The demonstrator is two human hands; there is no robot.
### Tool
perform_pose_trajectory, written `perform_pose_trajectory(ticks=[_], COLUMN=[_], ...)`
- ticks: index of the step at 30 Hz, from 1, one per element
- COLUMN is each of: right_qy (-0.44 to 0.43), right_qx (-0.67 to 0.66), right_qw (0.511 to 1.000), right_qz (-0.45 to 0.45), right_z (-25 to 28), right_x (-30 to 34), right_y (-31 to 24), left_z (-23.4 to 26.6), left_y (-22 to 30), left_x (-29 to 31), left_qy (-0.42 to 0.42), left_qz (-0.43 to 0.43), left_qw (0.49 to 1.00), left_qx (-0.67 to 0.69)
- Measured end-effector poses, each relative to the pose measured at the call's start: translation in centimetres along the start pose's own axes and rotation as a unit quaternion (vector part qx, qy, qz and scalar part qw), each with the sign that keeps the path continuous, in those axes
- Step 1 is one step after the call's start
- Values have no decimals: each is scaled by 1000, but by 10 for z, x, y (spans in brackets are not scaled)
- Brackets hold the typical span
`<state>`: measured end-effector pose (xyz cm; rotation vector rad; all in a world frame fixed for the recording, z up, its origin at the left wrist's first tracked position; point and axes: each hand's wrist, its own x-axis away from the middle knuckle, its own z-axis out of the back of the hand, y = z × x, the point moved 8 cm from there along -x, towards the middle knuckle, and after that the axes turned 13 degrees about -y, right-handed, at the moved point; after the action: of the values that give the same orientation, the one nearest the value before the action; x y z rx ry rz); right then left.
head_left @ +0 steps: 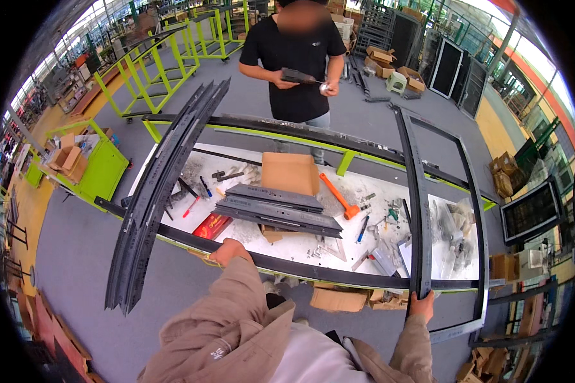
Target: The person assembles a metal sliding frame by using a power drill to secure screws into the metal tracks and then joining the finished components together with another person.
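My left hand (231,251) is closed over the near rail (287,263) of the green-framed workbench. At the right, my right hand (421,306) grips the near left corner of a dark rectangular metal frame (419,210), which lies across the bench and overhangs its front edge. A bundle of long dark metal profiles (166,191) lies across the bench's left end. Shorter dark profiles (278,214) rest between, beside an open cardboard box (291,173). To the right of the box is an orange hammer (340,196).
A co-worker (294,60) stands across the bench holding a power drill (298,76). On the white bench top (287,250) lie pens, a red box (212,225), metal bits and plastic bags (450,230). Green racks (150,73) and a green cart (99,163) stand left.
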<state>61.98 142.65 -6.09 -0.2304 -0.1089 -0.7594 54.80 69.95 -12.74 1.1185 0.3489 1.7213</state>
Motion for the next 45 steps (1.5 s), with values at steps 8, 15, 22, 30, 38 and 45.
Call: perform_pose_trajectory(ticks=[8, 15, 22, 30, 38, 45], right_qy=[-4, 7, -26, -2, 9, 0], right_qx=[1, 13, -11, -5, -3, -14], right_qw=[1000, 1000, 1000, 1000, 1000, 1000], right_qz=[1, 0, -12, -2, -18, -6], right_z=[1, 5, 10, 15, 9, 7], right_x=[2, 3, 8, 11, 10, 6], right_y=[-2, 1, -6, -12, 14, 1], left_z=[-15, -34, -8, -80, -50, -49], left_y=[-21, -28, -5, -50, -29, 0], left_x=[-31, -44, -6, -111, -34, -31], left_qy=[30, -28, -38, -107, -68, -104], left_qz=[-4, -26, -29, -91, -46, -176], left_qw=[1000, 997, 999, 954, 987, 850], left_qx=[-3, -69, 8, -263, -137, -486])
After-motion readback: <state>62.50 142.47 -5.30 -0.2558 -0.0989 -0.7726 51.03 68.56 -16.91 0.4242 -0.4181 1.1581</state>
